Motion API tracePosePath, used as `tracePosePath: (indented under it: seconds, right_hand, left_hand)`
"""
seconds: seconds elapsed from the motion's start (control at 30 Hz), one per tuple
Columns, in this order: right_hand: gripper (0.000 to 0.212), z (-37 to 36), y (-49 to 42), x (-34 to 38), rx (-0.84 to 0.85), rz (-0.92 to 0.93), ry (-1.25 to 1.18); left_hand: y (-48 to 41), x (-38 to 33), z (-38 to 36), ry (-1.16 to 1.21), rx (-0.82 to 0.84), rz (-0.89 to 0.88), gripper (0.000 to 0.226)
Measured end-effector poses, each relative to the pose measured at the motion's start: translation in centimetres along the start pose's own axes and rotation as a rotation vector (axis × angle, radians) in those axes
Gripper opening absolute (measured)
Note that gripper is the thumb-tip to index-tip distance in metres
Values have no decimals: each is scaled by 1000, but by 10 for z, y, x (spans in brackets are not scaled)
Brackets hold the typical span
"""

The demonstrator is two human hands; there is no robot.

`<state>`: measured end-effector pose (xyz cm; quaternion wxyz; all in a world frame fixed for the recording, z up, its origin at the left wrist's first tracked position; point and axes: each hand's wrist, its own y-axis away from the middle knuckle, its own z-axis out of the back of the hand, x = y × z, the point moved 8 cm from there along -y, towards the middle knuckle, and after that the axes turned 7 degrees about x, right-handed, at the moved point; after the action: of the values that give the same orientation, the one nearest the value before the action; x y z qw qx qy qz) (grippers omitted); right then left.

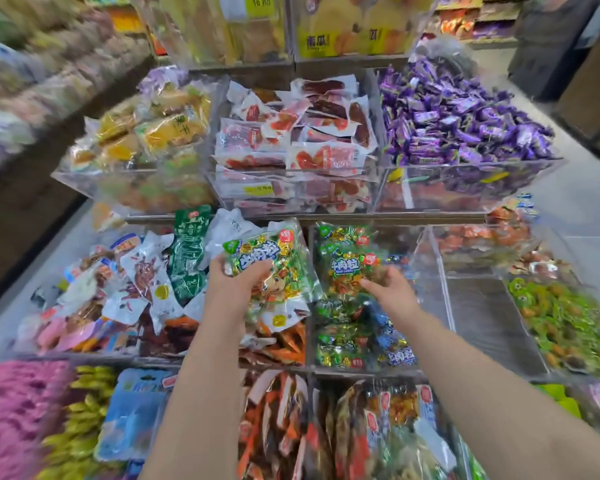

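Note:
I stand at a tiered snack display of clear acrylic bins. My left hand (238,282) grips a green bag of wrapped candies (274,261) and holds it above the middle tier. My right hand (390,289) reaches into the bin (433,258) to its right and holds the lower edge of a second green candy bag (352,268). That bag stands tilted on top of more green and blue candy bags (361,341). Whether the right fingers fully close round it is blurred.
The upper tier holds yellow dried-fruit packs (153,133), red-and-white meat packs (298,140) and purple wrapped sweets (465,119). White and green pouches (146,282) fill the left bin. Small green packets (568,320) lie right, beside a dark-bottomed compartment (482,317). Floor aisles run both sides.

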<state>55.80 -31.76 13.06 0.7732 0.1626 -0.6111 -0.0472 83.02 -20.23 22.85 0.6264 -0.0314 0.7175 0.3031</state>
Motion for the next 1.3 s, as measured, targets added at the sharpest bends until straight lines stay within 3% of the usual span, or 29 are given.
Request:
tracePosePath:
  seconds: [0.13,0.27,0.37,0.5,0.6,0.7,0.83,1.0,1.17,1.3]
  right_hand:
    - [39,-19,-20,-9,-95,-12,191]
    - [109,-28,-25,-9,-114,-49,272]
    - [131,-28,-24,-1,-144,7,269]
    - [131,-41,-34,-8,-20,1,50]
    - [129,-47,-44,-5,0,42,55]
    - [126,-51,-50,-3,1,100,40]
    - [103,-40,-53,-6,74,147,207]
    - [139,-16,-57,-3,80,166,335]
    - [121,-24,-55,22,130,332,451]
    - [114,-31,-67,35,184,313,676]
  left_hand:
    - [-10,-5,-5,49,26,18,121]
    - [-20,-1,-5,89,33,14,118]
    - [-25,2,-7,122,41,10,114]
    - [-28,10,-10,156,64,19,105]
    - [-31,10,-11,135,60,13,93]
    - [-29,4,-15,129,95,-19,108]
    - [-29,2,-20,106,117,-26,115]
    - [-29,10,-25,113,114,-34,117]
    - [-29,12,-22,127,104,-30,124]
    - [-28,13,-23,134,102,-34,122]
